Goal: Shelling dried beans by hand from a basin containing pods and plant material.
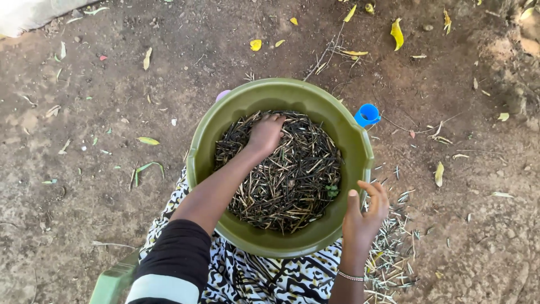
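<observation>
A round green plastic basin rests on my lap, filled with dark, thin dried pods or sticks. My left hand reaches into the far side of the basin, fingers curled down into the pods. My right hand is at the basin's near right rim, thumb inside and fingers outside, gripping the edge. A beaded bracelet circles the right wrist.
Bare dirt ground lies all around, scattered with yellow and green leaves and twigs. A small blue cup stands just beyond the basin's right rim. Pale discarded pods lie on the ground at right. A green chair edge shows at bottom left.
</observation>
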